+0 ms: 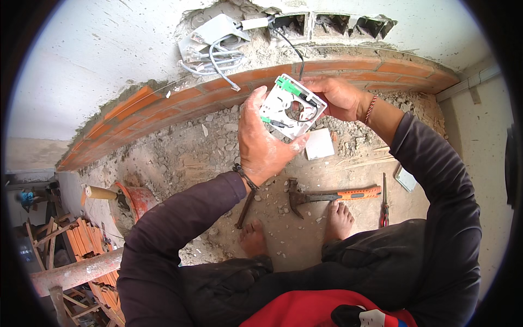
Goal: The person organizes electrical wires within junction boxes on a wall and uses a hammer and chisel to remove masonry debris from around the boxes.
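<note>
My left hand [260,139] grips the left and lower edges of a white square fibre-optic wall box [285,117], its cover off and its inside facing me. Inside lie green fibre connectors [289,86] and a thin black fibre coiled round the middle. At the box's right edge, my right hand [339,98] closes round the side, some fingers hidden behind it. A thin black cable [294,50] runs down from a wall opening to behind the box. Below the box, a white square plate [319,144], perhaps its cover, lies on the floor.
An orange-handled claw hammer [332,195], a chisel-like metal bar [246,209] and a red-handled screwdriver [385,201] lie by my bare feet. Grey network cables [220,54] hang from the broken wall above exposed brick [261,76]. Rubble covers the floor; a dirty bucket [133,204] stands left.
</note>
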Tool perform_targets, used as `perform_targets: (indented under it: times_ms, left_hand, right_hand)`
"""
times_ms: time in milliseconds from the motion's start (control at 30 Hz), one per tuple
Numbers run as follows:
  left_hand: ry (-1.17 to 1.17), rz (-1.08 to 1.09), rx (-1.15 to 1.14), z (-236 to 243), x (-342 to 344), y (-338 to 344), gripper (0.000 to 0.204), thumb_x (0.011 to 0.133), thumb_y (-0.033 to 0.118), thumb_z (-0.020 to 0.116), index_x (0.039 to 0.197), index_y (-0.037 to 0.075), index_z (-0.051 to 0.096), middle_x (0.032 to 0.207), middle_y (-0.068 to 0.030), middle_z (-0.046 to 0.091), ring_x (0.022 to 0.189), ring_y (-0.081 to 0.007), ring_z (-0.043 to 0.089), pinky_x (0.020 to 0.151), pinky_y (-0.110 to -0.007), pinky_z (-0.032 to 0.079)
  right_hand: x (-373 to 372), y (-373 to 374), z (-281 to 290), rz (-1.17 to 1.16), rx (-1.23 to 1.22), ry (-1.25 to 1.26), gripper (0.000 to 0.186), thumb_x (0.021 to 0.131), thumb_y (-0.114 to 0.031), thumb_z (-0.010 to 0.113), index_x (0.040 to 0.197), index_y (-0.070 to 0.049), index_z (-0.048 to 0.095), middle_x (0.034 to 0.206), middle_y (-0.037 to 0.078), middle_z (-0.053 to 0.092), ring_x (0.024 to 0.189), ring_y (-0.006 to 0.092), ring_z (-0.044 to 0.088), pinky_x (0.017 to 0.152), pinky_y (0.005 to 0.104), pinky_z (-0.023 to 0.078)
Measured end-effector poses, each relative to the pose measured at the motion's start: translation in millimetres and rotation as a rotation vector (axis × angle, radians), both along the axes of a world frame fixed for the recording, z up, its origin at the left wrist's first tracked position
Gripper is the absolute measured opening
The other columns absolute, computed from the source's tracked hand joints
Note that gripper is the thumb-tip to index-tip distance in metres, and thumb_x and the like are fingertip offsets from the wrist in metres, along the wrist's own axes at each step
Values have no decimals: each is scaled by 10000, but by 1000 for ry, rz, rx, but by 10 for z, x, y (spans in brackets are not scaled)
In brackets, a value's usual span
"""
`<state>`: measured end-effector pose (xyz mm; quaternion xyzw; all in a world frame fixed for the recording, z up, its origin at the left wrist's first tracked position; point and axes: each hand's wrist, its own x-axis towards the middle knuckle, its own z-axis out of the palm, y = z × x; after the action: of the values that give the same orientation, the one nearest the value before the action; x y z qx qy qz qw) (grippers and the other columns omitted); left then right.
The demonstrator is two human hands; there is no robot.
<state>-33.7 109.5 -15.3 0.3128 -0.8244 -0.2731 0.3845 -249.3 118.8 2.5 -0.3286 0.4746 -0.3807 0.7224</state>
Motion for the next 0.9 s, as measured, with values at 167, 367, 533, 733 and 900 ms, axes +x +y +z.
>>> perform_targets:
  times_ms: [167, 367, 533, 733, 900]
  left_hand:
    - [33, -44, 1, -23, 29, -30, 1046, 605, 223, 901, 1382, -21, 243, 1242, -172, 459, 1152, -250, 484, 1002, -393, 396]
    - [34, -5, -72, -22, 83, -58, 1085, 595, 265, 912, 1376, -23, 216, 1245, -158, 409, 1163, -252, 448, 999, -397, 389]
    - [13, -12, -62, -16, 109, -65, 1099, 588, 288, 918, 1368, -34, 214, 1212, -148, 409, 1123, -245, 451, 987, -394, 382]
    - [15, -31, -60, -39, 126, -85, 1095, 595, 286, 916, 1375, -26, 214, 1193, -142, 415, 1112, -240, 452, 989, -398, 377]
    - [0, -37, -74, -23, 127, -80, 1086, 606, 275, 910, 1381, -18, 209, 1196, -139, 412, 1119, -242, 457, 995, -395, 380]
  right_hand:
    - [-6, -9, -27, 7, -8, -13, 326, 1002, -290, 462, 1198, -51, 565, 1043, 57, 664, 946, 147, 657, 817, 342, 568]
    - [-13, -27, -50, 15, -16, -44, 312, 1011, -269, 448, 1183, -38, 566, 1039, 70, 666, 942, 149, 659, 816, 342, 569]
    - [-1, -47, -94, 15, -3, -89, 296, 1005, -260, 462, 1163, -35, 569, 1012, 71, 673, 931, 149, 662, 816, 342, 568]
    - [15, -41, -64, 1, -2, -64, 305, 1001, -263, 470, 1182, -37, 565, 1000, 69, 675, 912, 147, 668, 801, 339, 572]
    - [23, -33, -81, -9, -1, -50, 312, 997, -268, 474, 1195, -44, 564, 1006, 65, 673, 915, 146, 670, 792, 332, 574]
